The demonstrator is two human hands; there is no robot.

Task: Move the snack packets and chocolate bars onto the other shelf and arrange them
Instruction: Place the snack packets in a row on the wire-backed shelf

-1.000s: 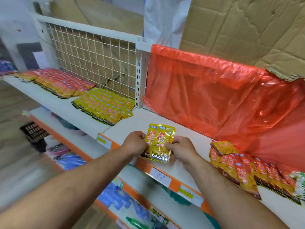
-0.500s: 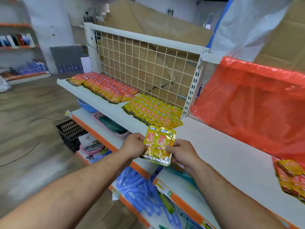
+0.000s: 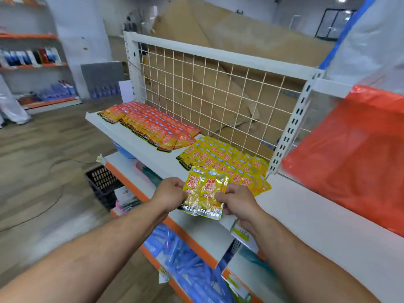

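Pinching two yellow packets (image 3: 204,191) side by side, left hand (image 3: 172,194) at one edge and right hand (image 3: 237,201) at the other, the person holds them just in front of the shelf (image 3: 157,157); their long axis points away, toward the yellow row (image 3: 227,162) directly beyond, nearer the right hand; glossy foil, lettered KONCHEW

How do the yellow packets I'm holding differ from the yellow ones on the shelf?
The two glossy yellow snack packets are held up, pinched by the left hand and right hand; the yellow shelf packets lie flat on the white shelf. The held ones are two side by side; the shelf ones many, in overlapping rows. Same printed design.
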